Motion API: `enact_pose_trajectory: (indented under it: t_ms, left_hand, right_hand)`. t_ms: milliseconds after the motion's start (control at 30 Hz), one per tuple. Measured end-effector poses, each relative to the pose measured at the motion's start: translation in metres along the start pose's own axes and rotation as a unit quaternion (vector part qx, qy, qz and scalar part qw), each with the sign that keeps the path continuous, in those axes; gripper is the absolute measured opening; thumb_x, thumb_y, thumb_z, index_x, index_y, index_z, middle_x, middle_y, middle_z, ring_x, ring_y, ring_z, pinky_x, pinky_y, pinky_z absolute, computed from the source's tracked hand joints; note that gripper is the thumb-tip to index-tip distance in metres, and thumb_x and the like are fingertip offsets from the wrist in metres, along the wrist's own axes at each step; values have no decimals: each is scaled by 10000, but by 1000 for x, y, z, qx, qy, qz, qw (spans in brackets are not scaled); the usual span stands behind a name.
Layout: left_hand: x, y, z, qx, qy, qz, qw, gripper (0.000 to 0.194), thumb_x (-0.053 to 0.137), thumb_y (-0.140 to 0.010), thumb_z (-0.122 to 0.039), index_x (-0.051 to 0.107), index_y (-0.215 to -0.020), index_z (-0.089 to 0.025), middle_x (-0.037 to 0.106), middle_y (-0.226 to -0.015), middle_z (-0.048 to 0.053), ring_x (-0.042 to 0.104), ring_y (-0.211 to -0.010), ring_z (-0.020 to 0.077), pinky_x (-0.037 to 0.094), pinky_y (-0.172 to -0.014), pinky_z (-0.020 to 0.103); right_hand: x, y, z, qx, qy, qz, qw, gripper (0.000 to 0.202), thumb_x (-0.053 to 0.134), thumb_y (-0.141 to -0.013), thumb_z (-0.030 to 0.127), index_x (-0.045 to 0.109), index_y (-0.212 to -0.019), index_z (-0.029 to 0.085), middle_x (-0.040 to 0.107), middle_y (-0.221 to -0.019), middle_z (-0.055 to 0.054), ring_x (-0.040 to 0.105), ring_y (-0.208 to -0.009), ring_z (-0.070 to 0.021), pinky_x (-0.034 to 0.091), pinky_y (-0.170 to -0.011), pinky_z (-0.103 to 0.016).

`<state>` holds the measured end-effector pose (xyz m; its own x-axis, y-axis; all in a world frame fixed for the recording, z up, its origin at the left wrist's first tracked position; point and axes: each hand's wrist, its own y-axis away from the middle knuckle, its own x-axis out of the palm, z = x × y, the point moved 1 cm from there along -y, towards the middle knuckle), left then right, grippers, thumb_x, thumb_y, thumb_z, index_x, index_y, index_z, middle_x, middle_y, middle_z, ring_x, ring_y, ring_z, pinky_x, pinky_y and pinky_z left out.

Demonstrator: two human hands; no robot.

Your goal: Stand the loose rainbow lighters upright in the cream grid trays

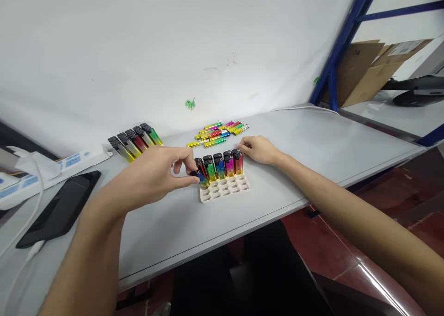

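A cream holder (225,196) with rows of oval slots stands on the table; its front slots show bare. Lighters with black tops fill the slots behind, among them a green lighter (210,171), a magenta lighter (229,167) and a red lighter (239,164). My left hand (156,172) pinches a blue and yellow lighter (203,181) by its black top at the holder's left end; this lighter leans. At the back right corner, my right hand (258,149) has curled fingers against the rear lighters. What its fingertips hold, if anything, is hidden.
Behind the holder lies a loose pile of shiny coloured lighter sleeves (215,134). A block of upright lighters (133,140) stands at the back left. On the left are a black phone (62,205) with a cable and a power strip (76,161). A blue frame (333,71) rises at right.
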<state>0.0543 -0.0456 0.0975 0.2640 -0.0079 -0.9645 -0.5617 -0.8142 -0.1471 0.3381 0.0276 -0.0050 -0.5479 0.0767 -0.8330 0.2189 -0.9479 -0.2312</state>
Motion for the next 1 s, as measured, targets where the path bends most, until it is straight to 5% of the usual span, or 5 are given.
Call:
enact_pose_trajectory:
  t_ms: [800,1000]
  left_hand:
    - [8,-2,1,11,-10,-29,999,221,701,-754,-513,686,-790,-295,650,-733,-3,576,-676,184,388,-593,285]
    - [3,-15,5,-38,27,-114,992,322,603,-840,-582,696,-887,-277,700,-814,12,588,-716,183,412,-641,294]
  right_hand:
    - [1,-1,1,-4,-3,0,1000,293,497,-923,411,564,-721,209,592,-681,-8,479,-625,-146,320,-615,-294]
    - [1,-1,0,-6,-5,-1,1000,298,495,-923,415,556,-718,207,609,-694,-17,487,-623,-148,329,-619,-294]
